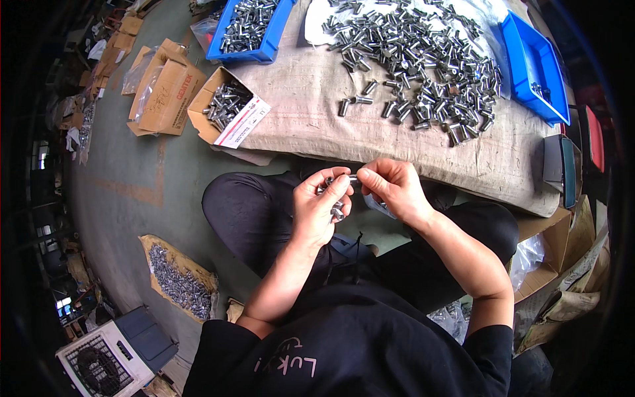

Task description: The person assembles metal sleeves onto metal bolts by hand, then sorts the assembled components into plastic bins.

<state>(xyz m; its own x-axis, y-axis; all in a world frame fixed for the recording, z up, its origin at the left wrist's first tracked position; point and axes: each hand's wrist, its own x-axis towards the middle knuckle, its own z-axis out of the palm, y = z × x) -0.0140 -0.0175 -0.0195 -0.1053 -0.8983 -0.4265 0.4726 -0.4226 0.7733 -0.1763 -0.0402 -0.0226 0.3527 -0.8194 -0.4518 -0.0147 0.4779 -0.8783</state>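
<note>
Above my lap, just off the near edge of the cloth-covered table (311, 139), my two hands meet. My left hand (312, 215) is closed around several short shiny metal cylinders (337, 213), their ends poking out between the fingers. One metal cylinder (353, 178) lies between the fingertips of both hands. The thumb and fingers of my right hand (399, 190) pinch its right end. A large loose pile of similar metal cylinders (423, 73) covers the table ahead, partly on white sheeting (317, 26).
An open cardboard box (246, 124) of cylinders sits at the table's left corner, with a filled blue bin (270, 49) behind it. Another blue bin (522, 83) with few parts stands right. On the floor are a parts-covered sheet (149, 248), a fan unit (99, 364) and cartons (178, 92).
</note>
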